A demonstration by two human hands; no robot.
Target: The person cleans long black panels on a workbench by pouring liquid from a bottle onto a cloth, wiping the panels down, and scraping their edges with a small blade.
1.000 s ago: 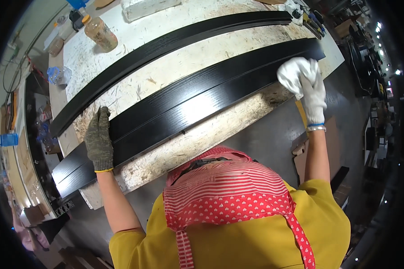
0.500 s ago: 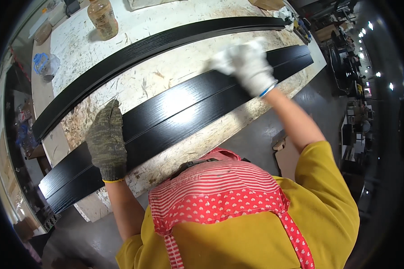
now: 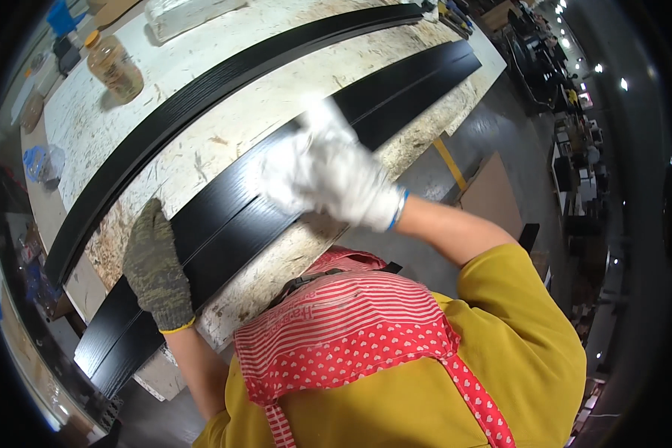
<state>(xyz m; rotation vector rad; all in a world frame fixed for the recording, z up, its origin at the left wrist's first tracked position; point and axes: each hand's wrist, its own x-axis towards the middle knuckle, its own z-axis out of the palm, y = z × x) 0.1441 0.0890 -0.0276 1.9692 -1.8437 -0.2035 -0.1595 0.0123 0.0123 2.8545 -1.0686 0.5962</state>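
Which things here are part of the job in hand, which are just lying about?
In the job:
grooved black board, under the gloved left hand
white cloth, blurred, in the gloved right hand
worktable beneath

Apparently just lying about:
second black strip, untouched
orange-capped bottle
tools by the table's far end
cardboard below the table

R hand w/ white cloth moved L along black board, from R end to approx. mid.

boards on table, bottle behind, tools right
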